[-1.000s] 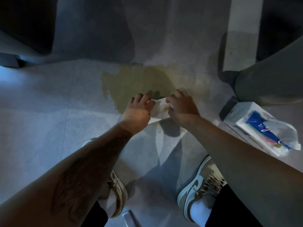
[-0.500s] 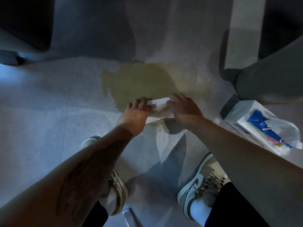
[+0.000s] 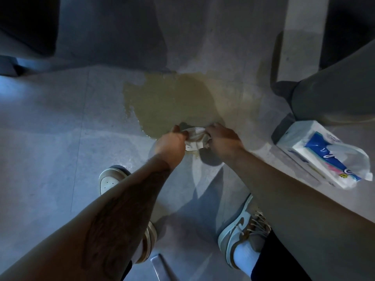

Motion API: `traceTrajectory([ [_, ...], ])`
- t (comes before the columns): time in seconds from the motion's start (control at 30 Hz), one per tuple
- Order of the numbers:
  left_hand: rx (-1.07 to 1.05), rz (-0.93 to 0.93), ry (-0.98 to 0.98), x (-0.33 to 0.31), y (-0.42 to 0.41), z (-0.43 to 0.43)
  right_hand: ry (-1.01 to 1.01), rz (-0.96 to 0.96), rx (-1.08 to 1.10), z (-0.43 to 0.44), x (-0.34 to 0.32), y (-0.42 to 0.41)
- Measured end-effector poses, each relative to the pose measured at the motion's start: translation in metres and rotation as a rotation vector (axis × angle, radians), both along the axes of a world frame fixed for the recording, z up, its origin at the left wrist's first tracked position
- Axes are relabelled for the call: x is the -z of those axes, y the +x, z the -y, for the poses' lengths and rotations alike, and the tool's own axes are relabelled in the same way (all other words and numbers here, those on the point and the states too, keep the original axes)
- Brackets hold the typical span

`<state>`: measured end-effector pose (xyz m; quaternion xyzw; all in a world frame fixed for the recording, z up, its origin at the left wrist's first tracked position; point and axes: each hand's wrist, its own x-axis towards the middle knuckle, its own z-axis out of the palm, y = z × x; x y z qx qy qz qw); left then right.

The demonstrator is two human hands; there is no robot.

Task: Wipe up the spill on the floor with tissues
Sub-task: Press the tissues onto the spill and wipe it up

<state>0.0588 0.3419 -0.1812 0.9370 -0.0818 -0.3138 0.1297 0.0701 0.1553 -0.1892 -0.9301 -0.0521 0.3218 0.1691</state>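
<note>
The floor is pale grey stone-look tile with thin grout lines, one line running toward the camera along its left part. Light is dim and bluish, brightest on the tiles at the left edge. Beyond the floor's far side stands a dark furniture shape, its shadow spreading across the upper tiles. To the floor's far right rises a light vertical panel, beside a rounded grey form.

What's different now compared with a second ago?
Both hands, left and right, have dragged the tissue toward the person and bunched it up from flat. The spill looks much the same, and the tissue pack stayed put.
</note>
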Motion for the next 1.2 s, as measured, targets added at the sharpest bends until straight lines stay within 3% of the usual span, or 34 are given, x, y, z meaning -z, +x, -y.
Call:
traceTrajectory([
  [0.13, -0.465, -0.083, -0.192, -0.011, -0.008, 0.019, 0.119, 0.075, 0.221, -0.014, 0.002, -0.017],
  [0.3, -0.819, -0.191, -0.324, -0.015, -0.018, 0.040, 0.251, -0.006, 0.526, -0.028, -0.006, -0.028],
  [0.4, -1.102, -0.367, -0.622, -0.022, -0.020, 0.041, 0.308, 0.011, 0.658, -0.025, -0.007, -0.029],
  [0.47, -1.168, -0.448, -0.777, -0.029, -0.021, 0.036, 0.336, 0.037, 0.687, -0.021, -0.007, -0.028],
  [0.53, -1.137, -0.398, -0.788, -0.029, -0.023, 0.024, 0.383, 0.011, 0.744, -0.017, -0.013, -0.023],
  [0.7, -0.914, 0.017, -0.261, -0.014, -0.034, -0.023, 0.576, -0.142, 0.936, -0.007, -0.024, -0.011],
  [0.77, -0.835, 0.033, -0.088, -0.011, -0.041, -0.035, 0.576, -0.139, 1.007, -0.002, -0.021, -0.011],
  [0.83, -0.745, -0.041, 0.044, -0.010, -0.048, -0.039, 0.433, -0.014, 1.026, 0.003, -0.017, -0.017],
  [1.0, -0.571, -0.303, 0.202, -0.002, -0.055, -0.031, 0.177, 0.283, 0.634, -0.006, -0.014, -0.036],
  [1.1, -0.515, -0.315, 0.257, 0.002, -0.057, -0.025, 0.045, 0.242, 0.280, -0.024, -0.011, -0.029],
  [1.2, -0.536, -0.268, 0.274, 0.009, -0.060, -0.020, -0.080, 0.114, 0.124, -0.032, 0.000, -0.017],
])
